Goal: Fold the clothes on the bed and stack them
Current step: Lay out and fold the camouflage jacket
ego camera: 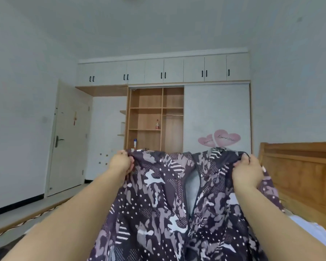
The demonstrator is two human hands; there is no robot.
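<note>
— Bedroom setting, but what fills the lower centre of the frame?
— A purple patterned jacket (167, 204), held up and spread, its zip partly open. The left hand (120, 162) pinches its top edge at centre left; the right hand (247, 171) grips the top edge at centre right.
— And behind it?
— A wooden headboard (299, 166) at right, with a strip of bed sheet (312, 227) below it. Farther back stands a wardrobe (164, 110) with open shelves, and a white door (68, 138) at left.

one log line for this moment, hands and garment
left hand: pinches top edge | right hand: pinches top edge | patterned jacket: held up, zipper partly open | fold: not begun
</note>
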